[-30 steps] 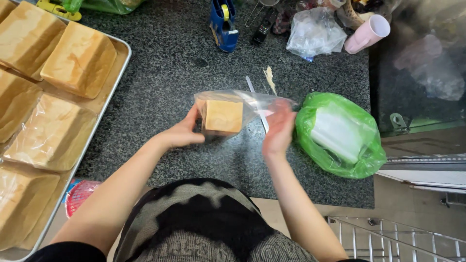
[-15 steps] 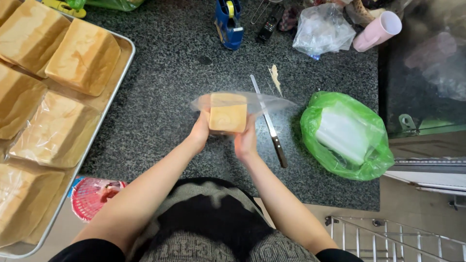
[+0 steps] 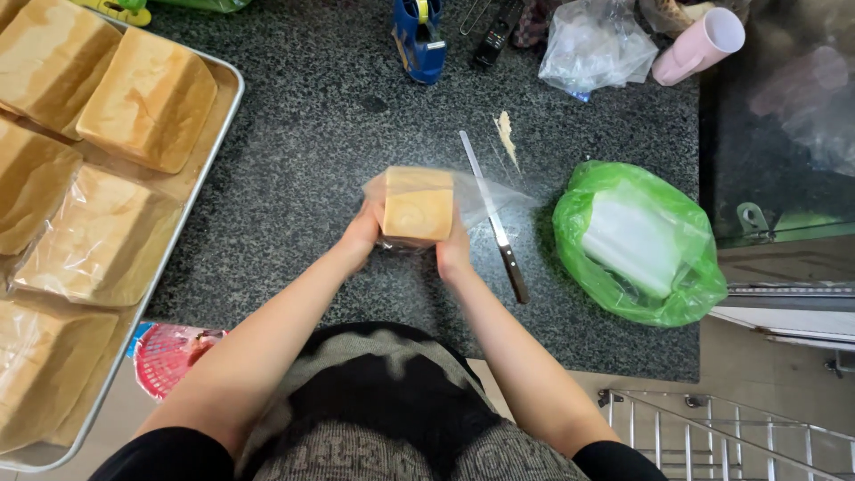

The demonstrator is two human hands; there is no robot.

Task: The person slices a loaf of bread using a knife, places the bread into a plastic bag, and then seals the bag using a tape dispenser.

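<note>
Bright, even daylight fills the view, and shadows are soft, falling just beneath the arms toward 6 o'clock. The speckled tabletop point(image 3: 294, 151) is sharp. Glare whitens the green bag point(image 3: 637, 240) at 3 o'clock. The bagged loaf point(image 3: 419, 205) at centre is slightly motion-blurred. Edges bend a little at the corners.

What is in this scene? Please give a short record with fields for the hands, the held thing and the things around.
left hand: grips left side of loaf
right hand: grips right side of loaf
loaf: square, golden, in clear bag, held over counter
knife: flat on counter, right of loaf
green bag: right of knife
tray: left, holds bagged loaves
counter: dark speckled stone
</note>
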